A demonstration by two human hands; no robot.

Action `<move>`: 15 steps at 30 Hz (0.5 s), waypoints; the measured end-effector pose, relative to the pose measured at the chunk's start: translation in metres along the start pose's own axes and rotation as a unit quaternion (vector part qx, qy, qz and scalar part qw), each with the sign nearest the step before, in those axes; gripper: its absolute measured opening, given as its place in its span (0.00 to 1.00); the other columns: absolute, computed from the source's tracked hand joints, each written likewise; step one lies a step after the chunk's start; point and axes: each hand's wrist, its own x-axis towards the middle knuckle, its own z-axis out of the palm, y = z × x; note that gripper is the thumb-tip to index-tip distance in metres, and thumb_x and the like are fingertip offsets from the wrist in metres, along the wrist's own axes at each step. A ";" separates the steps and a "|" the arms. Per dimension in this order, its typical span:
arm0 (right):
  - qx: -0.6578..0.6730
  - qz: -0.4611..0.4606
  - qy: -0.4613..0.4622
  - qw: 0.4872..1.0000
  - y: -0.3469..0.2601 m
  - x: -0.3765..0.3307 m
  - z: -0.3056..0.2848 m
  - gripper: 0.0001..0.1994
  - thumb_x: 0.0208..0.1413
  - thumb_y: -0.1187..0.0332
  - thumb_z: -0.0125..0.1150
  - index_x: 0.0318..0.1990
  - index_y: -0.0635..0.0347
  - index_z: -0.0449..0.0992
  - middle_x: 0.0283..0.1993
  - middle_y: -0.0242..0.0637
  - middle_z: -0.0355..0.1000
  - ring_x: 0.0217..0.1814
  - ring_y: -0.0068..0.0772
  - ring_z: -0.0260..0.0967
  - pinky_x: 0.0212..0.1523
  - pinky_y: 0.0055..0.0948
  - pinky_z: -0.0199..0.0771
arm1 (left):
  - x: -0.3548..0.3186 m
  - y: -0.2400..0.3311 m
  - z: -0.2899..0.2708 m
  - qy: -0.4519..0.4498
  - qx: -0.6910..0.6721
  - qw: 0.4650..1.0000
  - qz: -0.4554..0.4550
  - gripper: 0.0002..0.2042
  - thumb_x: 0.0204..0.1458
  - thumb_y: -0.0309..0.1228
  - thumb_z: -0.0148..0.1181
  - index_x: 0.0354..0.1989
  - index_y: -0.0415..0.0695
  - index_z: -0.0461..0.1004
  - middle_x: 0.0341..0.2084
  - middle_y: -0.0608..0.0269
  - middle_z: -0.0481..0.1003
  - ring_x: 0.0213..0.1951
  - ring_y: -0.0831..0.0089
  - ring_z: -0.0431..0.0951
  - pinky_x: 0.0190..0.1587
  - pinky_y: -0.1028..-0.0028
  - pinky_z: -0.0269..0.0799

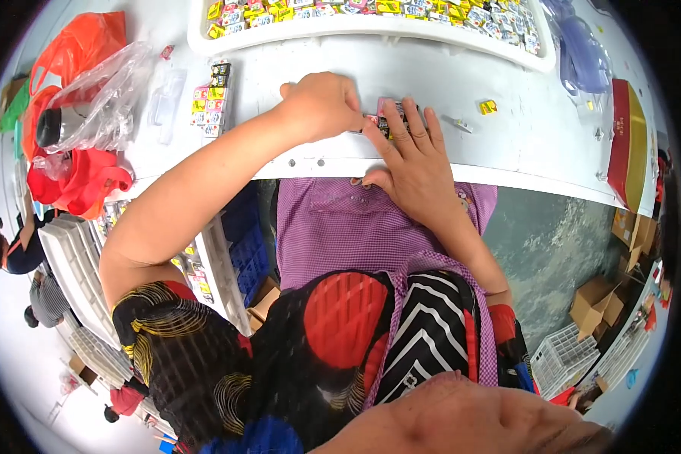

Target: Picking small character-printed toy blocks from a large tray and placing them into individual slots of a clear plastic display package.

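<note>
My left hand point(321, 106) is closed, its fingers curled toward the thumb at the left end of a short row of small wrapped pieces point(390, 127) on the white table. Whatever it may pinch is hidden. My right hand point(420, 170) lies with fingers stretched and spread, the fingertips resting over that same row and covering much of it. Left of my left hand stands a neat block of small pink, yellow, white and black pieces point(210, 106). A single yellow piece point(488, 107) and a small silvery piece point(462, 125) lie to the right.
A white tray point(371, 30) full of small colourful pieces stands at the back. Red and clear plastic bags point(91, 98) crowd the left side. A red and gold box point(629, 144) sits at the right edge. Stacked white crates point(72, 250) and other people are at far left.
</note>
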 end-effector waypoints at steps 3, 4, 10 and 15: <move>-0.003 0.005 0.009 1.000 0.000 -0.002 0.001 0.36 0.54 0.38 0.42 0.64 0.52 0.62 0.71 0.43 0.51 0.74 0.51 0.42 0.70 0.53 0.40 | -0.004 0.006 0.003 0.026 0.046 0.998 0.023 0.11 0.40 0.42 0.66 0.26 0.50 0.77 0.23 0.69 0.77 0.32 0.69 0.76 0.46 0.63 0.55; -0.002 0.006 0.009 1.000 0.000 -0.002 0.001 0.36 0.54 0.38 0.42 0.64 0.52 0.62 0.71 0.43 0.51 0.74 0.51 0.42 0.70 0.53 0.40 | -0.005 0.006 0.003 0.026 0.047 0.998 0.023 0.11 0.40 0.42 0.66 0.26 0.50 0.77 0.23 0.69 0.77 0.32 0.69 0.76 0.46 0.63 0.55; -0.008 0.009 0.011 1.000 -0.001 0.000 0.002 0.36 0.54 0.39 0.42 0.64 0.51 0.63 0.71 0.41 0.51 0.74 0.50 0.43 0.70 0.53 0.41 | -0.013 -0.011 0.007 0.059 -0.071 0.994 0.057 0.08 0.48 0.31 0.64 0.33 0.41 0.76 0.25 0.66 0.76 0.30 0.78 0.75 0.39 0.77 0.70; 0.000 0.011 -0.001 1.000 -0.001 0.000 -0.001 0.35 0.53 0.39 0.42 0.64 0.50 0.63 0.71 0.40 0.51 0.74 0.49 0.43 0.70 0.53 0.40 | -0.011 -0.029 0.014 0.103 -0.183 0.970 0.125 0.09 0.49 0.31 0.62 0.37 0.43 0.77 0.24 0.63 0.78 0.30 0.69 0.78 0.43 0.68 0.68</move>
